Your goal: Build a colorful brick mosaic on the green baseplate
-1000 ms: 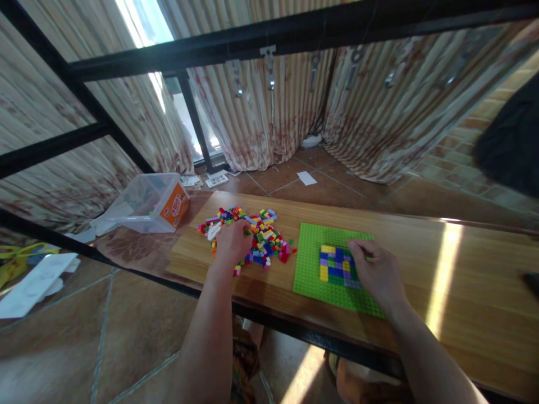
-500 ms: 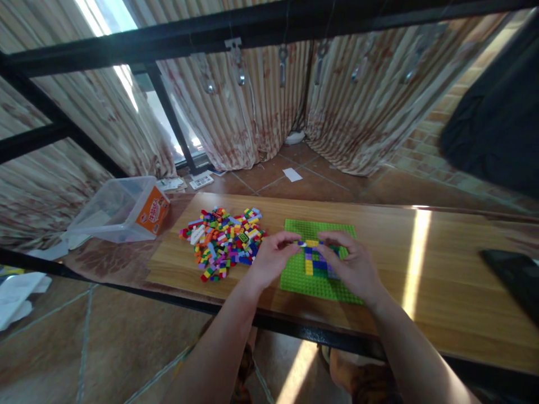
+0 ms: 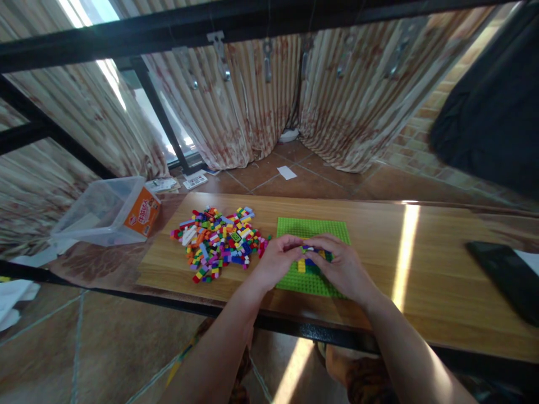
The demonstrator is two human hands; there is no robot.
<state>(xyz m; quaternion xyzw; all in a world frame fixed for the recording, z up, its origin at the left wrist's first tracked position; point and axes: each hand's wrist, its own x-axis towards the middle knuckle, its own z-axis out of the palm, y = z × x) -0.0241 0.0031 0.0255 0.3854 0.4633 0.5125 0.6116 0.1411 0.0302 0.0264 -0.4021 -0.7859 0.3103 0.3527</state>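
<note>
A green studded baseplate [image 3: 311, 227] lies on the wooden table, with yellow and blue building bricks [image 3: 301, 265] fixed on it, partly covered by my fingers. My left hand [image 3: 275, 264] reaches in from the left, its thumb and index finger closed at a small blue-and-white brick [image 3: 309, 248]. From the right, my right hand [image 3: 343, 266] meets it with thumb and fingers pinched at the same spot, just over the built bricks. The fingertips hide most of the small piece.
Left of the baseplate spreads a heap of mixed loose bricks [image 3: 219, 241]. Beyond it stands a clear plastic box [image 3: 101, 213] with an orange label. A dark flat device [image 3: 503, 278] lies at the right. A black metal bar [image 3: 252, 22] crosses above the table's far side.
My hands have drawn together, and their fingertips now meet over the bricks. The whole view has shifted slightly, so the table things appear farther left.
</note>
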